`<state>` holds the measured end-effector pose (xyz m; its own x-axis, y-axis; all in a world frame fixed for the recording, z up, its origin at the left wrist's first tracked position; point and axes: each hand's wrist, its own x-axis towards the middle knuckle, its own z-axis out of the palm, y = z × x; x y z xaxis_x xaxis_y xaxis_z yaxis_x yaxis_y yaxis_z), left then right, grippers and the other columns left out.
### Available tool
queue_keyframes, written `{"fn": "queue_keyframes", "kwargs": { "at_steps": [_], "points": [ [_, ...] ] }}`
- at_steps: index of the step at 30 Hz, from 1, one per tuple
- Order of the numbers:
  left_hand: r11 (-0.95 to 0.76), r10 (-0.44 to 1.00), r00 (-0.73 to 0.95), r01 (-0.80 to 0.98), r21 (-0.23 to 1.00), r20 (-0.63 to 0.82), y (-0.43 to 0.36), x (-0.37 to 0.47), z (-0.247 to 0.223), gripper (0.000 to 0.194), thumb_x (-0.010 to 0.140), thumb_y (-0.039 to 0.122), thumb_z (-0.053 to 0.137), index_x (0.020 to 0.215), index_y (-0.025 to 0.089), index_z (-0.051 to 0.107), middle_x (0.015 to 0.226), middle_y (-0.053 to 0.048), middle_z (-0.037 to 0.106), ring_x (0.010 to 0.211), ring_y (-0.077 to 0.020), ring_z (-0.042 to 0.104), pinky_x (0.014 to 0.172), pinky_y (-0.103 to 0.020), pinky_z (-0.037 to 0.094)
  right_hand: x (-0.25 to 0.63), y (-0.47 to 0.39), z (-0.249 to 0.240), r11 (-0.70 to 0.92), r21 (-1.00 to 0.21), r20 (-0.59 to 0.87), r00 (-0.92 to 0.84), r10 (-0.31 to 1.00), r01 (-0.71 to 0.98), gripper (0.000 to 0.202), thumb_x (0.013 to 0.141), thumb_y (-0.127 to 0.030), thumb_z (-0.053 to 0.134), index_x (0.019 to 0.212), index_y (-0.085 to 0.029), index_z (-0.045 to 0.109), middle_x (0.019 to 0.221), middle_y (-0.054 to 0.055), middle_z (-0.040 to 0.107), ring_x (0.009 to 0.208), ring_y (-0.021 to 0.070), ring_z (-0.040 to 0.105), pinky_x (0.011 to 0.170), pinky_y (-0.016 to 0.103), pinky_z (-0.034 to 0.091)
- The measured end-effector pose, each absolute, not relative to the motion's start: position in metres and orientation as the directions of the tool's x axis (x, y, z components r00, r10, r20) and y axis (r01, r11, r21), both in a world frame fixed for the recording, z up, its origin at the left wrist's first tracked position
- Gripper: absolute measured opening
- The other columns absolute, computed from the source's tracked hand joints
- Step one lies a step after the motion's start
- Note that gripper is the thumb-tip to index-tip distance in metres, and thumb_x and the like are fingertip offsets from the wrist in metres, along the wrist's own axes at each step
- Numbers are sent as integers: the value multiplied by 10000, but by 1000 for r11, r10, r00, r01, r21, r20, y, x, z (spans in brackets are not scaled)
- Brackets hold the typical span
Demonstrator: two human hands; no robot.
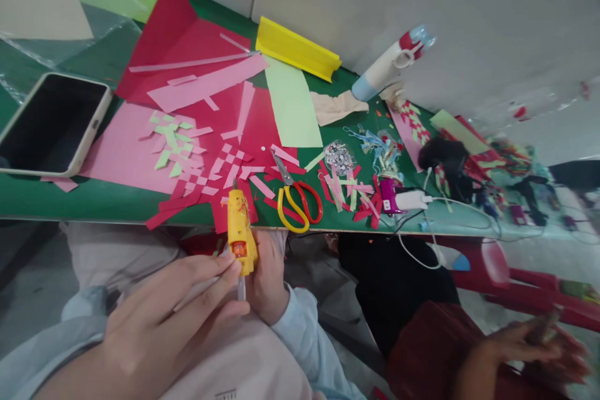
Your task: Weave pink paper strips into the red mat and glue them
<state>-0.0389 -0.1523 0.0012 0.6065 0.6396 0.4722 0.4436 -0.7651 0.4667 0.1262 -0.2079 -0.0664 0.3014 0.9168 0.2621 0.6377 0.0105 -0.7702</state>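
A yellow hot glue gun point(240, 225) points away from me over the table's front edge, with a clear glue stick point(242, 289) protruding from its rear. My right hand point(269, 278) is closed around the gun's far side; most of its fingers are hidden. Closed at the gun's back end, my left hand point(173, 309) has its fingertips near the orange part and its thumb beside the glue stick. Scissors point(294, 197) with one yellow and one red handle lie to the right. Woven pink, red and green paper strips point(178, 150) lie beyond the gun.
A phone point(51, 125) lies at left. Red card point(173, 31), pale green paper point(295, 103) and a folded yellow piece point(297, 50) cover the back. Farther right are a blue-white bottle point(387, 69), a white plug with cable point(412, 200) and another person's hand point(529, 344).
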Motion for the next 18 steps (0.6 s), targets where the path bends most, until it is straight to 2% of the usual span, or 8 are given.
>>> {"fn": "queue_keyframes", "kwargs": {
  "at_steps": [4,10,12,15,18],
  "points": [
    [-799,601,604,421,431,523,-145,-33,11,309,945,410,638,1195,229,656,1034,-18,755,888,-156,721,825,-289,584,127,-207,-62,58,-797,284,287,915,602,239,955,-318,510,1156,-194,550,966,88,667,863,235,663,746,345,549],
    [-898,426,704,256,357,568,-131,-39,18,391,906,353,693,1234,147,643,1116,-55,741,1031,-181,698,945,-280,589,136,-208,-56,68,-830,257,270,928,554,293,940,-324,525,1206,-203,542,994,89,679,858,233,675,742,345,558],
    [-901,415,700,229,368,581,-128,-40,18,307,907,332,695,1154,151,668,1044,-48,745,975,-169,701,911,-274,594,140,-210,-55,64,-843,247,278,928,534,299,932,-315,522,1207,-202,555,984,85,685,846,228,674,738,343,557],
    [-877,457,660,223,426,596,-124,-38,15,115,927,277,668,925,162,670,832,-15,715,804,-135,678,816,-257,585,148,-216,-55,27,-876,203,319,926,481,268,936,-319,518,1161,-194,595,950,81,689,826,217,668,749,345,553],
    [-857,510,619,312,410,597,-115,-34,3,104,924,235,661,852,164,636,792,-19,683,742,-141,641,748,-269,552,156,-224,-53,-66,-898,105,358,928,435,283,984,-385,482,1120,-186,628,833,61,660,761,203,639,737,349,545]
  ]
}}
